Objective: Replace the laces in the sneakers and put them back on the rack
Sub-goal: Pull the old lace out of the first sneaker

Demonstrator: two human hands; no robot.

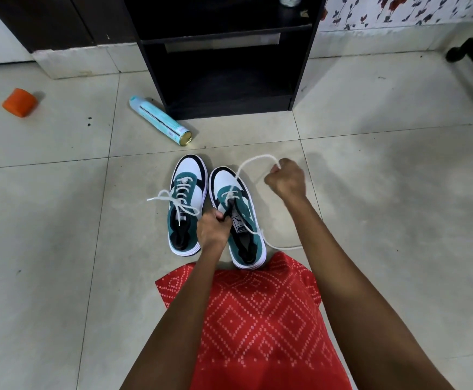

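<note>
Head view: the likeliest slip is uneven lacing. The right hand (286,178), closed in a fist round a loop of the white lace (253,158), draws it up and away from the near sneaker (250,212). If it hauls too far, the other tail, lying slack on the tile floor (60,220) by the shoe's outer side, could run short or slip out of its eyelet. A hard tug could also drag the shoe, since only the left hand (212,229) steadies it, fingers curled on what looks like the dark tongue at the throat. A skipped eyelet is possible too, as the hand hides the middle rows.

Both sneakers stand side by side on the floor, toes toward the black rack (229,109) just ahead, neither on a shelf. They are teal with white toes, black trim and white soles. The other sneaker (188,167) looks fully laced, with 2 loose ends untied across it. The near one shows lace through the lowest eyelets only, so I judge it partly done.
</note>
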